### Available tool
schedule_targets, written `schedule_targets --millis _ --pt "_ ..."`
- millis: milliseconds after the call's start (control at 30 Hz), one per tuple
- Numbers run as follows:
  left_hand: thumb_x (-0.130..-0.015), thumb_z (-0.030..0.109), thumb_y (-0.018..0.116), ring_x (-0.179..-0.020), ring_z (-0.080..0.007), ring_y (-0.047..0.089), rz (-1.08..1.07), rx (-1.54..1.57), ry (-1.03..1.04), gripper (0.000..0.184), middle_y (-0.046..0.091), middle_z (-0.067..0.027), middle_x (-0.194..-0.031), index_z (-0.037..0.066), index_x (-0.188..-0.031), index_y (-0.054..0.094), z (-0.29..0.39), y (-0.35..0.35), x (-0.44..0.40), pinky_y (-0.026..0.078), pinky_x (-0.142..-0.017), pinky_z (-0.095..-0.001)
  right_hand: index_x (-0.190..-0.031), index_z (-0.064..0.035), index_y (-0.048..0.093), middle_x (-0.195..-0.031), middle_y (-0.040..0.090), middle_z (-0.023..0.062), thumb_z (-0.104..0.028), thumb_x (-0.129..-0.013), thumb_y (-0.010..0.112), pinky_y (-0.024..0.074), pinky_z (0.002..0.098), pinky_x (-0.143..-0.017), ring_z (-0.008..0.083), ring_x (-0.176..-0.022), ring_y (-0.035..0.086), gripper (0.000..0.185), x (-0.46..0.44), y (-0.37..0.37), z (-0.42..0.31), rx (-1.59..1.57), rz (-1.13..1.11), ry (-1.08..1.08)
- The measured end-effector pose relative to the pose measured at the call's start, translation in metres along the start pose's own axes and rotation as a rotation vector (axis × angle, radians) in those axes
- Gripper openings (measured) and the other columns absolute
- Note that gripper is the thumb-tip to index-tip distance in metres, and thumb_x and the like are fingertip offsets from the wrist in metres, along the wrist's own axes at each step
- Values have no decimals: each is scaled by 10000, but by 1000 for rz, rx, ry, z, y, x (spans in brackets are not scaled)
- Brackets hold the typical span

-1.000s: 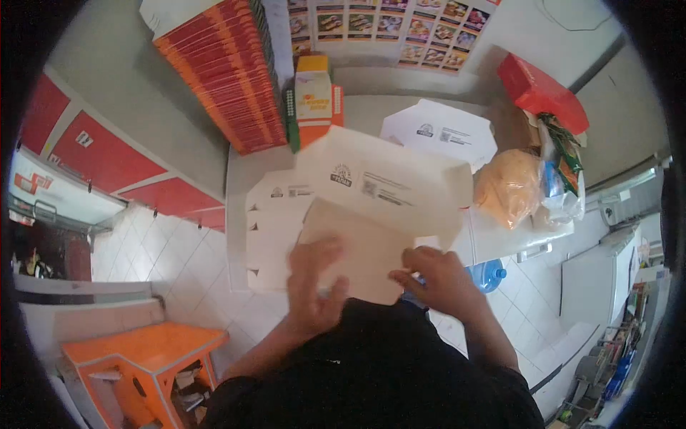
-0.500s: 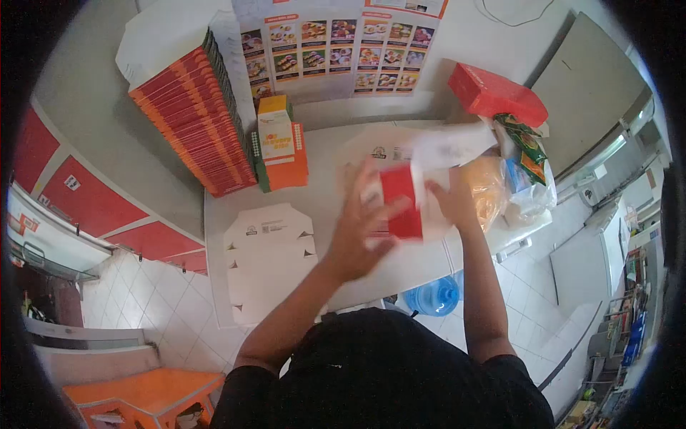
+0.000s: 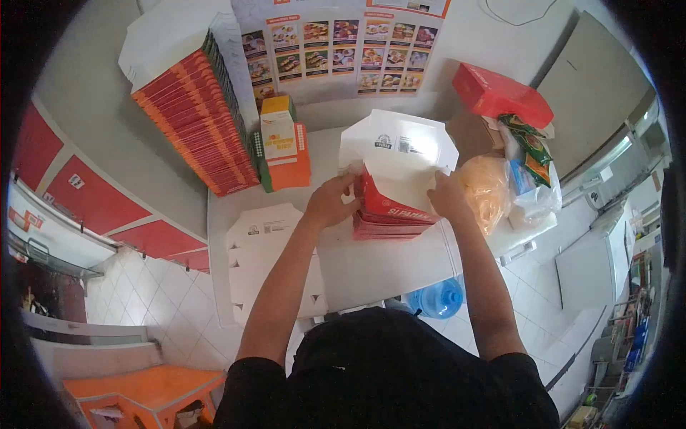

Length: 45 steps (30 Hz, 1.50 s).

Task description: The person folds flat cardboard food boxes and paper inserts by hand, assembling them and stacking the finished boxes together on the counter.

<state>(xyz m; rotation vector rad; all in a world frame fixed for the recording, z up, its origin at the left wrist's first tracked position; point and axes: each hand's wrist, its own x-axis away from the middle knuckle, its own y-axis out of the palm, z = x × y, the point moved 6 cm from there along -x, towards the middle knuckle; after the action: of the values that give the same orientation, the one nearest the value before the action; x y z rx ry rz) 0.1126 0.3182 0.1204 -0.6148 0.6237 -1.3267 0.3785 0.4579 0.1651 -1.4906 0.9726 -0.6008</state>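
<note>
Open box (image 3: 401, 182) was stacked on red boxes (image 3: 389, 231) at 12 o'clock, gripped at its 9 by half-curled left hand (image 3: 332, 201), at its 3 by half-curled right hand (image 3: 451, 198), flat carton (image 3: 259, 250) laid at 8.

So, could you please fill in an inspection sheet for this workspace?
Surface: white table, bare in front of the red box stack.
Job's things: red box stack, top box open with its white inside showing; flat carton blank to the left.
Clutter: orange-filled plastic bag, green packet and red carton at the right.
Hands: left hand at the top box's left side, right hand at its right; grip unclear.
Cables: thin dark line on the wall, possibly a cable.
Surroundings: menu poster behind; blue water bottle below table level.
</note>
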Motion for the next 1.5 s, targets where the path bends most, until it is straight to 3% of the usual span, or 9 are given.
schedule_targets --millis 200,300,500,667,767,933,1100,1400,1500 --pt "-852 26 689 -1077 -312 723 80 546 38 509 688 -172 -1271 105 -1350 619 33 -3 25 585 -928 -377 -1176 42 626 -1103 681 324 -114 -849 646 540 537 -916 488 -1062 660 363 -1 13 8 -144 -9 122" --pt "-881 -43 623 -1189 -341 689 236 273 445 450 632 -204 -1389 83 -1312 658 36 12 38 575 -966 -386 -1149 56 634 -1063 696 317 -94 -853 613 545 549 -904 490 -1034 673 332 3 19 5 -190 55 120" --pt "-944 32 595 -1392 -369 535 329 311 254 469 509 -219 -1539 81 -1410 611 32 19 62 450 -1130 -422 -1124 80 635 -1053 698 319 -112 -869 589 548 567 -891 480 -1024 685 322 3 24 -1 -53 -37 207" --pt "-904 227 733 -1487 -468 302 560 3 -32 782 383 -284 -1566 -48 -1535 363 -38 56 161 231 -1224 -555 -1107 33 659 -1068 707 287 -273 -909 681 560 536 -834 443 -1012 696 364 19 -7 -20 -52 -34 235" --pt "-850 237 785 -1418 -514 303 750 -102 -366 804 401 -306 -1468 -70 -1480 390 -61 60 276 218 -1198 -610 -1039 -15 652 -924 701 180 -257 -920 709 550 478 -771 400 -858 694 275 41 -69 -60 -110 579 -4" --pt "-838 219 796 -1377 -493 367 808 -232 -757 792 433 -329 -1419 -91 -1454 405 -112 25 377 299 -1164 -565 -1032 -17 613 -896 666 162 -191 -893 736 532 457 -746 350 -817 685 254 103 -25 -186 -686 -64 -428" --pt "-873 244 752 -1165 -442 565 713 -187 -860 475 618 -298 -1189 -80 -1202 644 -167 -7 390 466 -1000 -504 -1244 31 607 -1132 718 254 -387 -908 727 536 498 -915 421 -1065 695 550 157 185 -202 -479 -770 -142" --pt "-865 302 735 -902 -443 641 504 -322 -791 329 690 -246 -888 -24 -885 704 -140 18 390 517 -830 -533 -1259 31 636 -1175 710 260 -393 -909 731 526 470 -955 389 -1090 692 558 104 220 -233 -668 -699 -215" --pt "-851 316 745 -864 -433 657 449 -95 -721 330 698 -235 -843 -12 -873 714 -110 38 378 526 -796 -515 -1259 26 625 -1147 705 234 -366 -899 736 530 468 -947 374 -1054 686 543 92 244 -203 -900 -504 -89"
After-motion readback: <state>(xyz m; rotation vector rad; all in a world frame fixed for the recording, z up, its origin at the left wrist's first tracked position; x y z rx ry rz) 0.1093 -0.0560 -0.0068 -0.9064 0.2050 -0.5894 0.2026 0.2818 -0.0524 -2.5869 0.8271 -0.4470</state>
